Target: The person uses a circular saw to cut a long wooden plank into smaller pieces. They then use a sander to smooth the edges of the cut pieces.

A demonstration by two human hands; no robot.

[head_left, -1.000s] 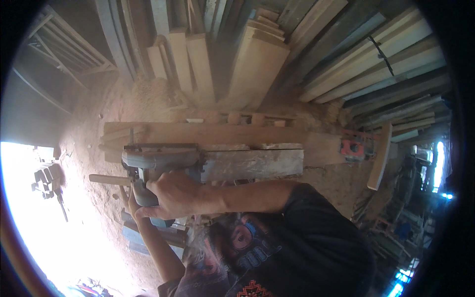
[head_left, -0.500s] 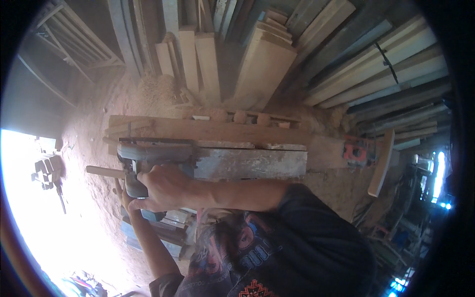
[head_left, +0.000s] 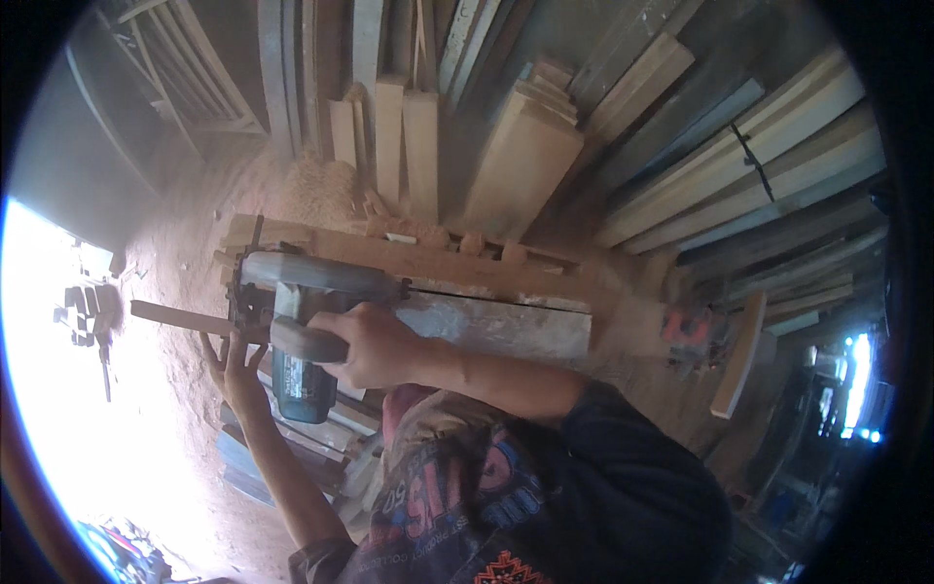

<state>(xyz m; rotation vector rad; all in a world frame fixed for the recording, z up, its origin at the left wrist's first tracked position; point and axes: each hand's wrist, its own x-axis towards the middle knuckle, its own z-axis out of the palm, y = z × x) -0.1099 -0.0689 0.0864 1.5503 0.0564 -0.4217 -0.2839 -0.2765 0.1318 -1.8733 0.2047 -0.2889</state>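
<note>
My right hand (head_left: 384,341) is closed around the handle of a circular saw (head_left: 309,336) with a dark green motor housing. The saw's long grey guard (head_left: 321,274) lies along the far side, over the left end of a worn work surface (head_left: 491,326). My left hand (head_left: 238,375) has its fingers spread against the near edge of a narrow wooden strip (head_left: 180,316), gripping it just left of the saw. The strip's right end meets the saw's base, its left end sticks out freely. The blade is hidden.
A long wooden beam (head_left: 428,255) runs behind the work surface. Planks (head_left: 525,156) lean at the back beside a sawdust heap (head_left: 321,185). A red and black tool (head_left: 689,326) and a curved board (head_left: 739,355) are at right. Boards (head_left: 248,467) lie below my left hand.
The saw has turned so that its green motor housing shows more, with my right hand moved slightly right. The wooden strip and my left hand have shifted left. The whole view has tilted a little.
</note>
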